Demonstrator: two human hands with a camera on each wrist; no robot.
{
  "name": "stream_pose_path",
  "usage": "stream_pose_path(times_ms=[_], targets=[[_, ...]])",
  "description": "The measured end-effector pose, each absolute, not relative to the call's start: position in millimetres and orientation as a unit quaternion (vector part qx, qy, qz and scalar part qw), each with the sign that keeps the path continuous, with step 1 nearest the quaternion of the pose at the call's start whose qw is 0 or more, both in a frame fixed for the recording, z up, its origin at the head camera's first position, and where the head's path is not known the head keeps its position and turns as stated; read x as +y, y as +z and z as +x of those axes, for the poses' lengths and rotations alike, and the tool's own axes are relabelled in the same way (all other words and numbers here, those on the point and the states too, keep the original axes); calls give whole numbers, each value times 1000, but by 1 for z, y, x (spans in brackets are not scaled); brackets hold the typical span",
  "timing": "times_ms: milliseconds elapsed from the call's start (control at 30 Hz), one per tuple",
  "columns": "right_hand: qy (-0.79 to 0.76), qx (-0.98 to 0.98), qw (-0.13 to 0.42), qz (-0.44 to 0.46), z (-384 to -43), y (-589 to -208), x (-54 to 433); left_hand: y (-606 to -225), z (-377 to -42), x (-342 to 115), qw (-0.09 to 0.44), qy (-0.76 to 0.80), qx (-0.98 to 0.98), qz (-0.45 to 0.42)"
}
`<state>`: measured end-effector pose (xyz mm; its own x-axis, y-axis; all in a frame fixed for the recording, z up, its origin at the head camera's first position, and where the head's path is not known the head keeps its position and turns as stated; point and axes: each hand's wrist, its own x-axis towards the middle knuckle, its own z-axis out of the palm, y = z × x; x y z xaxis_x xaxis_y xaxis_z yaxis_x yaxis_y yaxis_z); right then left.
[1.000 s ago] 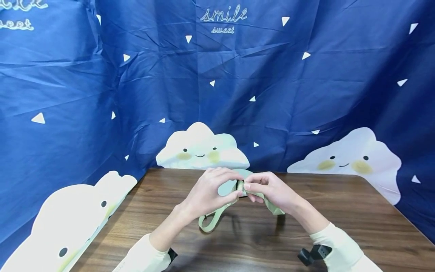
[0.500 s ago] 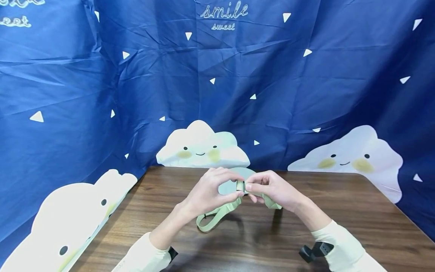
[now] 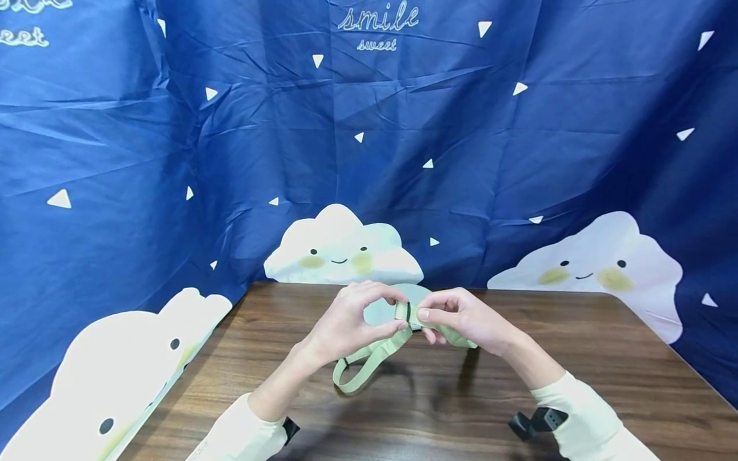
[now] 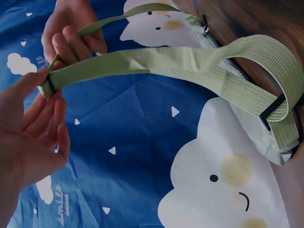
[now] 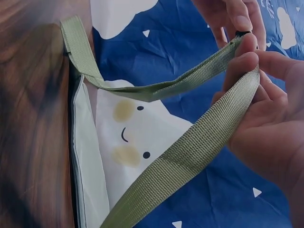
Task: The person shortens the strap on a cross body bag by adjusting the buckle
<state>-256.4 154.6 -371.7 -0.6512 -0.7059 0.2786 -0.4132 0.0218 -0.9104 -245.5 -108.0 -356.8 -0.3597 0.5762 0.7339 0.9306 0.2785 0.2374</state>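
A light green webbing strap (image 4: 152, 61) runs up from a pale, zip-edged bag (image 5: 90, 156). My left hand (image 3: 346, 320) pinches the strap at a black slider buckle (image 4: 51, 83), thumb on one side and fingers on the other. Close on its right, my right hand (image 3: 467, 320) pinches the webbing between thumb and fingers. The strap hangs away from both hands in the wrist views. In the left wrist view, a second black slider (image 4: 271, 111) sits on a strap loop near the bag. Both hands partly hide the bag in the head view.
The bag rests on a brown wooden table (image 3: 259, 358). Behind and to the left hangs a blue cloth (image 3: 392, 166) printed with white clouds and triangles. Each sleeve carries a black wrist device, as the right one (image 3: 539, 422) shows.
My left hand has shifted slightly left with the slider, which now stands a little apart from my right fingers. More webbing shows between the hands. The hanging strap has swung slightly.
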Motion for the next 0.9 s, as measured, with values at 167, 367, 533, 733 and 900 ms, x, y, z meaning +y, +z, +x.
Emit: stream_pose_path(times_ms=[167,367,533,733,900], targets=[[-565,704,121,-413,-253,-371,150,-358,-245,-106,258,-317,-757,-509],[-572,708,133,-392,-254,-369,155,-355,-243,-110,270,-314,-761,-499],[-571,713,138,-382,-256,-370,160,-354,-244,-112,259,-333,-754,-503],[-556,717,140,-398,-255,-371,156,-358,-243,-109,238,-330,-758,-509],[-549,715,142,-408,-254,-369,154,-359,-241,-107,239,-306,-770,-506]])
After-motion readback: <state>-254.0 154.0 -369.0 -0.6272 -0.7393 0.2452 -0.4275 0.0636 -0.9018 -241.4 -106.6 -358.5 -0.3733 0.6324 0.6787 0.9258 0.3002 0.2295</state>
